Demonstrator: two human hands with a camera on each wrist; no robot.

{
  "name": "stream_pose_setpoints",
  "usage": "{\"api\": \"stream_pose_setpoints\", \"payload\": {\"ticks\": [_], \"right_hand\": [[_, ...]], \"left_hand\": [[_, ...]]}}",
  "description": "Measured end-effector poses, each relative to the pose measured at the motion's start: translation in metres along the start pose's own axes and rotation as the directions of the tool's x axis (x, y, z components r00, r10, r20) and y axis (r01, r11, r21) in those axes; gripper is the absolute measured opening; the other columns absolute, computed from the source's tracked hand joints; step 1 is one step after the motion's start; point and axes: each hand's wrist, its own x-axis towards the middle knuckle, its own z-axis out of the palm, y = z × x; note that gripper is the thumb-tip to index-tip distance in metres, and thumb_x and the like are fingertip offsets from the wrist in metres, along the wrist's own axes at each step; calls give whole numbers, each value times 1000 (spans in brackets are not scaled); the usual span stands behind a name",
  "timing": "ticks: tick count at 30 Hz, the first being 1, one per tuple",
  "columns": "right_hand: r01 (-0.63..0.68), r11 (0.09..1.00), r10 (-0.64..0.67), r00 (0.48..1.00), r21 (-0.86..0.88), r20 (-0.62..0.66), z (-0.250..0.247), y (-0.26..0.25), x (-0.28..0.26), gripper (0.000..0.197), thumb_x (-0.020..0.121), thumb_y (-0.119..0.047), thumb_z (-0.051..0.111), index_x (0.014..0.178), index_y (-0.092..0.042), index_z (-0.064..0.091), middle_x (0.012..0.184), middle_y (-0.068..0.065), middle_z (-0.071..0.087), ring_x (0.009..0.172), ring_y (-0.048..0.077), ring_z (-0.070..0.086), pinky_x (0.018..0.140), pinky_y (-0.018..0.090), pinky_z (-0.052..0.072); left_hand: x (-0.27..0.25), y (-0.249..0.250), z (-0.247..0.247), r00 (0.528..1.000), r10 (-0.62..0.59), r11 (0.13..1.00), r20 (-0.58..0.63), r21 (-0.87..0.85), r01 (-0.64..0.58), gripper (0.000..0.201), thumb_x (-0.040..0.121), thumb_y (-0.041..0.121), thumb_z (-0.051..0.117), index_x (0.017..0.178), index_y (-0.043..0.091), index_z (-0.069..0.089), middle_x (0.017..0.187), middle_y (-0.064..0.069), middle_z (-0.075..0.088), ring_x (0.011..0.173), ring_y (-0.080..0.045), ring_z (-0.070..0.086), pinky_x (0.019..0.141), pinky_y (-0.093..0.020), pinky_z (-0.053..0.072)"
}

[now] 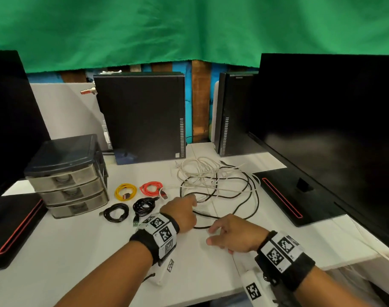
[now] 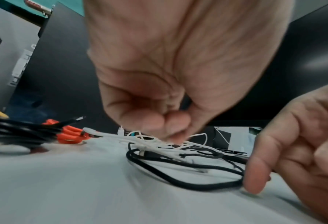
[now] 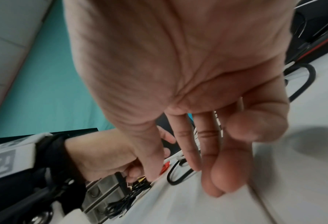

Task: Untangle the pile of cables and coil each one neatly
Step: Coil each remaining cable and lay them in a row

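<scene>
A tangle of white cable (image 1: 202, 173) and thin black cable (image 2: 197, 36) lies right of centre on the white table (image 1: 78, 251). My left hand (image 1: 192, 201) reaches into its near left edge. In the left wrist view its curled fingertips (image 2: 175, 133) come together on a white strand. My right hand (image 1: 213, 234) hovers low beside it with straight, spread fingers, and one fingertip (image 2: 255, 175) touches the near loop of the black cable. Left of the tangle lie coiled cables: a yellow one (image 1: 125, 191), a red one (image 1: 151, 188) and two black ones (image 1: 116, 212) (image 1: 144, 206).
A small drawer unit (image 1: 67, 180) stands at the left. Two black computer towers (image 1: 140, 116) (image 1: 233, 116) line the back. A large monitor (image 1: 333, 129) and its base (image 1: 284, 196) bound the right side, and another monitor base (image 1: 12, 222) sits at the left.
</scene>
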Motion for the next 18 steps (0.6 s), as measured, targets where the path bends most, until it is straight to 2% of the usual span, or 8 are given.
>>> {"api": "stream_pose_setpoints", "payload": {"ticks": [3,6,8,10,13,15,16,18], "right_hand": [[15,998,-13,999,66,-40,-4,1,1,41,92,-36,69,123,-10,62,81,6,62,53,9,51,53,18,46],[38,994,-33,998,101,-46,-4,1,1,40,94,-34,68,123,-8,61,81,7,61,52,7,50,50,17,44],[52,993,-45,996,103,-71,-4,3,2,39,92,-36,69,121,-11,63,78,3,62,57,9,55,54,19,47],[79,994,-68,987,71,-144,-6,4,3,35,90,-41,70,114,-16,66,79,0,64,69,12,61,63,24,50],[202,979,-187,926,13,-328,-12,0,0,25,93,-45,64,91,-22,72,75,-6,66,68,9,59,70,28,51],[308,951,-271,866,22,-420,-14,-8,-4,33,98,-48,54,74,-28,67,70,-8,63,72,10,59,80,38,52],[362,930,-302,842,55,-446,-13,-14,-6,37,101,-47,50,73,-28,66,72,-4,65,76,14,61,83,40,52],[475,870,-357,790,130,-498,-7,-26,-11,35,103,-38,51,82,-20,72,82,6,70,84,16,65,85,37,51]], "left_hand": [[13,0,-7,987,-116,992,-108,38,120,46,91,15,48,136,15,40,123,-13,63,113,-32,61,89,-39,51],[21,-1,-6,986,-152,961,-68,222,163,37,94,16,49,131,10,51,133,-12,60,122,-31,58,97,-40,50],[24,-3,-5,988,-136,948,-76,279,152,33,96,15,48,127,10,56,132,-11,61,121,-29,59,95,-38,50],[25,-4,-8,988,-111,966,-111,222,133,27,96,20,48,119,12,60,125,-10,65,113,-29,63,90,-35,53],[18,-2,-20,978,-44,999,-203,-38,37,26,99,35,50,99,18,70,104,-3,70,92,-23,66,83,-37,57],[1,3,-23,957,51,970,-286,-216,-116,29,99,40,55,87,23,75,86,-1,73,79,-19,67,77,-39,58],[-11,8,-23,941,111,946,-320,-257,-199,32,98,40,57,78,23,75,75,-1,71,72,-18,65,72,-39,57],[-37,17,-20,909,202,906,-365,-282,-314,36,96,32,60,62,29,69,61,-1,66,60,-15,61,64,-38,54]]}}
